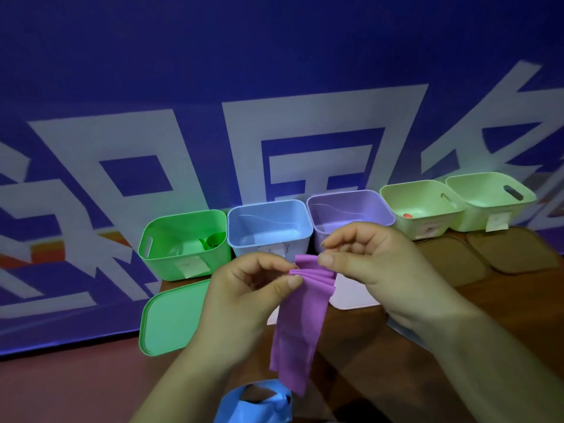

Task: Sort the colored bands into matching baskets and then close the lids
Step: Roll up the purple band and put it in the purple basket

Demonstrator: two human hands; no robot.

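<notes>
The purple band (300, 315) is being pinched at its pleats by left grip (241, 300) and right grip (375, 264); folds are best kept tight for the purple basket (351, 209).

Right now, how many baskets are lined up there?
5, in one row: green basket leftmost, then blue basket, purple basket, pale green basket, and far-right pale green basket.

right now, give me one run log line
left hand: pinches purple band | right hand: pinches purple band | purple basket: open | blue band: unsorted
</notes>
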